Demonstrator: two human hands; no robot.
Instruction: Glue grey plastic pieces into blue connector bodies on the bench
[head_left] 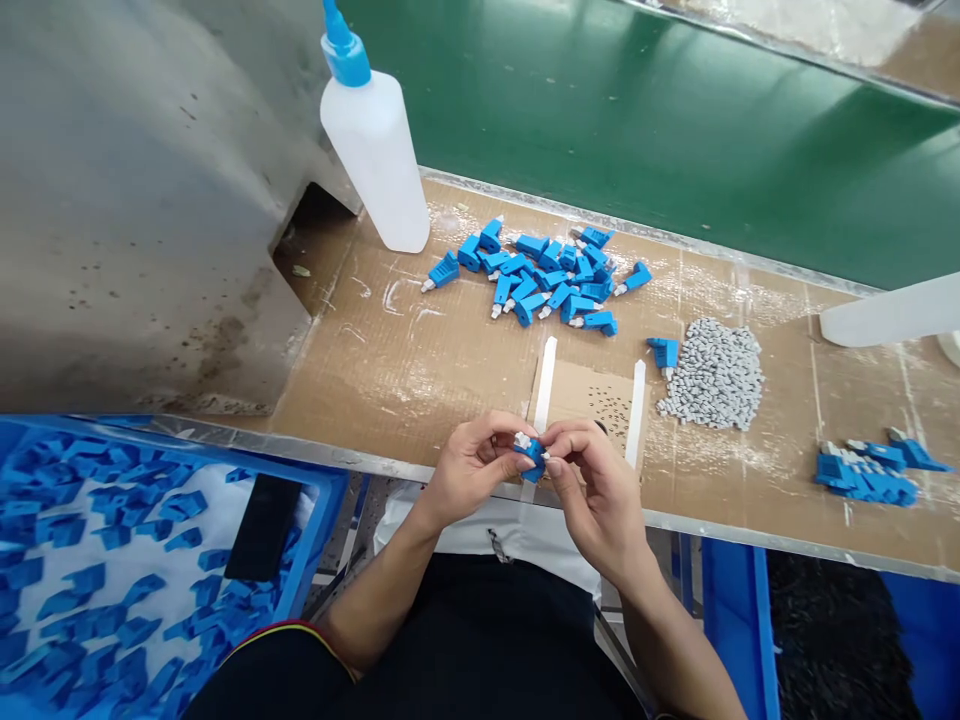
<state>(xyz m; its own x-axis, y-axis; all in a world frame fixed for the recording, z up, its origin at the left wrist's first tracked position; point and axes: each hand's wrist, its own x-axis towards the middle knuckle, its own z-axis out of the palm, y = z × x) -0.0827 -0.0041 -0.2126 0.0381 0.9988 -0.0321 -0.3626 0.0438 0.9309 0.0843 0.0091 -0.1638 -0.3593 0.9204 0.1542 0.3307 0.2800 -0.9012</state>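
My left hand (474,468) pinches a small blue plastic part (531,457) with a whitish tip between thumb and fingers, just above the table's front edge. Close against it, my right hand (592,485) is closed at the fingertips on a tiny pale piece (547,456) at the blue part's side. Beyond both hands lies a cardboard sheet (577,385) with small black bits on it, flanked by white strips. To its right is a heap of small grey pieces (716,375), with a single blue part (663,353) at the heap's left edge.
Many blue parts (551,275) lie heaped behind the sheet; others stand grouped at right (866,473). A white squeeze bottle (382,150) is beside a metal housing (142,200). A blue crate (319,550) of blue parts holds a black flat object (262,528). Another bin (739,610) contains black pieces.
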